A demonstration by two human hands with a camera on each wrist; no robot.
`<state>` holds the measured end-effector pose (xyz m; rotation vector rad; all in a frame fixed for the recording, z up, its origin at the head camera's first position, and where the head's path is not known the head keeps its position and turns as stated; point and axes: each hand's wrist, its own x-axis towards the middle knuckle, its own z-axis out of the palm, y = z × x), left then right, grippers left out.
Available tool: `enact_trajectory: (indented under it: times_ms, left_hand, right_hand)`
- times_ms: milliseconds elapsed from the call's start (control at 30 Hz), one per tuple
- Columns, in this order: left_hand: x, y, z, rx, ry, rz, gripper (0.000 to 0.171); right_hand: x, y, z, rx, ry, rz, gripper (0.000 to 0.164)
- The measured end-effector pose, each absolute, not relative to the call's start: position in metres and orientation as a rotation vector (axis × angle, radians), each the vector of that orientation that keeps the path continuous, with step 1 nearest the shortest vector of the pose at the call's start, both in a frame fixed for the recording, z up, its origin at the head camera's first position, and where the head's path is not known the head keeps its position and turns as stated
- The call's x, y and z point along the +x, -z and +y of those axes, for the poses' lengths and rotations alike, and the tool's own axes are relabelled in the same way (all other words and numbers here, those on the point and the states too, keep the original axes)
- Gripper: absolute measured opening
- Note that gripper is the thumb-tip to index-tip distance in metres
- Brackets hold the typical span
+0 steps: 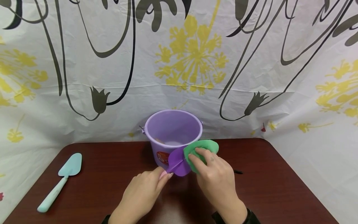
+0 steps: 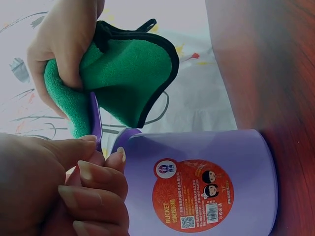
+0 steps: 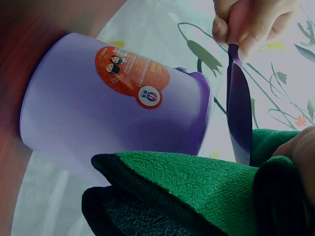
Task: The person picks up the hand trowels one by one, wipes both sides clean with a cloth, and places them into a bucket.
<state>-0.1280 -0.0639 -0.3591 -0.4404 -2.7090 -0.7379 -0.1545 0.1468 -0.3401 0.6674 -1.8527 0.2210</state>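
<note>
My left hand (image 1: pixel 144 189) grips the pink handle of a small purple trowel (image 1: pixel 176 161), its blade pointing away and to the right. With my right hand (image 1: pixel 213 172) I hold a folded green cloth (image 1: pixel 207 145) with black edging, pressed against the blade. In the right wrist view the cloth (image 3: pixel 197 177) lies around the far part of the trowel blade (image 3: pixel 239 108). Just beyond both hands stands a light purple bucket (image 1: pixel 154 149), upright, with a red label (image 2: pixel 194 196) on its side. The blade overlaps the bucket's front in the head view.
A pale turquoise trowel (image 1: pixel 62 177) lies at the left of the dark red-brown table (image 1: pixel 112 161). Behind the table hangs a white sheet (image 1: pixel 117 71) with grey and yellow plant prints. A short black strip (image 1: pixel 237 171) shows beside the right hand.
</note>
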Motion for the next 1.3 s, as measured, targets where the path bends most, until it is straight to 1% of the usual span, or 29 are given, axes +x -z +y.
enact_trajectory:
  times_ms: [167, 400, 600, 733, 867, 1033, 1133, 1300]
  left_hand:
    - [-0.128, 0.360, -0.064, -0.429, 0.742, -2.718, 0.036]
    - [-0.128, 0.360, -0.065, -0.414, 0.744, -2.726, 0.034]
    - [-0.129, 0.360, -0.065, -0.443, 0.833, -2.703, 0.032]
    - [-0.129, 0.358, -0.066, -0.407, 0.845, -2.669, 0.029]
    - [-0.128, 0.358, -0.066, -0.390, 0.793, -2.663, 0.028]
    - [-0.126, 0.358, -0.064, -0.417, 0.766, -2.668, 0.028]
    - [-0.124, 0.359, -0.063, -0.422, 0.761, -2.663, 0.028]
    - [-0.122, 0.358, -0.062, -0.431, 0.755, -2.647, 0.029]
  right_hand:
    - [-0.153, 0.343, 0.143, 0.697, -0.225, -1.850, 0.022]
    - [-0.150, 0.347, 0.137, 0.711, -0.227, -1.842, 0.023]
    - [-0.146, 0.345, 0.132, 0.781, -0.263, -1.811, 0.016]
    - [-0.141, 0.349, 0.119, 0.876, -0.269, -1.784, 0.022]
    - [-0.138, 0.355, 0.113, 0.890, -0.280, -1.798, 0.028]
    - [-0.138, 0.360, 0.114, 0.855, -0.276, -1.852, 0.023]
    - [-0.137, 0.362, 0.112, 0.818, -0.278, -1.845, 0.023]
    - [-0.139, 0.360, 0.110, 0.786, -0.290, -1.776, 0.028]
